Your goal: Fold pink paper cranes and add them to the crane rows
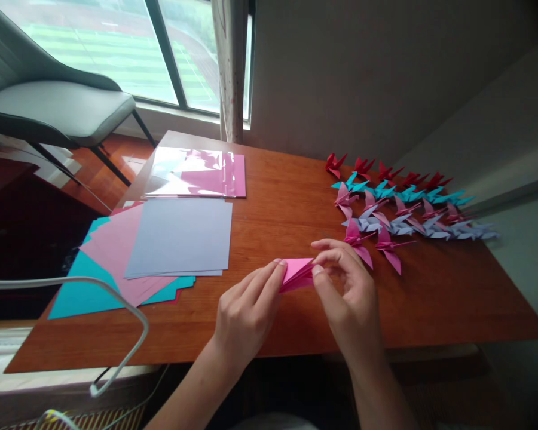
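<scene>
A partly folded piece of pink origami paper [298, 273] is held between my two hands above the front of the table. My left hand [250, 304] pinches its left end between thumb and fingers. At its right end, my right hand [347, 286] has the thumb and a fingertip closed on the paper's edge, the other fingers curled loosely. Layers of the fold show on the side towards my right hand. Just beyond my right hand stand two finished pink paper cranes [357, 242], the nearer one partly behind my fingers.
Rows of red, turquoise, light pink and lavender paper cranes [401, 224] stand at the right. Lavender sheets [183, 236] lie over fanned pink and turquoise sheets [83, 286] at the left. Behind them is a clear packet of paper [192, 173]. A white cable [141, 325] loops across the table's left front.
</scene>
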Tool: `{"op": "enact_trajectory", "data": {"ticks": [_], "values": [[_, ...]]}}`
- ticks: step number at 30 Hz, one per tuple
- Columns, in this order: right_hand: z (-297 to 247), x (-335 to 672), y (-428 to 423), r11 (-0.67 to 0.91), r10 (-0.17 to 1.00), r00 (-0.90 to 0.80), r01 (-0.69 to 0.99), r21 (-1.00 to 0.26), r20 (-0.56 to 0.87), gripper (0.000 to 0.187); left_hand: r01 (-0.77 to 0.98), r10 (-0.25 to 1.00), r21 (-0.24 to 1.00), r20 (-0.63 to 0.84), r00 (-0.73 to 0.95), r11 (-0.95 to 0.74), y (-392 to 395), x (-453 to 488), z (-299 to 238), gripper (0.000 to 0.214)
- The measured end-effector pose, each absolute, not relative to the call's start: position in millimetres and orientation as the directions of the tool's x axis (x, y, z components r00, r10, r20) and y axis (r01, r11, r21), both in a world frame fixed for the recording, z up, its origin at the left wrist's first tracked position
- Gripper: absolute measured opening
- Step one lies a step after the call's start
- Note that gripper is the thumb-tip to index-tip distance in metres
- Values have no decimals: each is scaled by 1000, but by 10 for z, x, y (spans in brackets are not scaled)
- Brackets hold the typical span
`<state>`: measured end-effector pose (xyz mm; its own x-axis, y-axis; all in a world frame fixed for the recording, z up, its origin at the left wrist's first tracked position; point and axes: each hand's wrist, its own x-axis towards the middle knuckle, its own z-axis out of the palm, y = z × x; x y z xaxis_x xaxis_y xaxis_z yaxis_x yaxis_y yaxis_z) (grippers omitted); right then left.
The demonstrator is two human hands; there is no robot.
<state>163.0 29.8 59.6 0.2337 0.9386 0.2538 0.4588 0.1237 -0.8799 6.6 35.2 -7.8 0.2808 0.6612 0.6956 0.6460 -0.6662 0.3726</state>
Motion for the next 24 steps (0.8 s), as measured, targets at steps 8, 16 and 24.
{"op": "enact_trajectory", "data": {"ticks": [8,16,24], "values": [[616,1908,351,247,967,-44,371,-895,249,12,536,782,592,574,244,-602,375,34,-119,30],[891,2211,478,406,888,-419,515,-755,192,14,352,805,737,444,394,-578,390,23,-90,25],[1067,2358,561,624,760,-618,611,-488,199,13,347,787,736,399,470,-581,405,33,-109,29]]}}
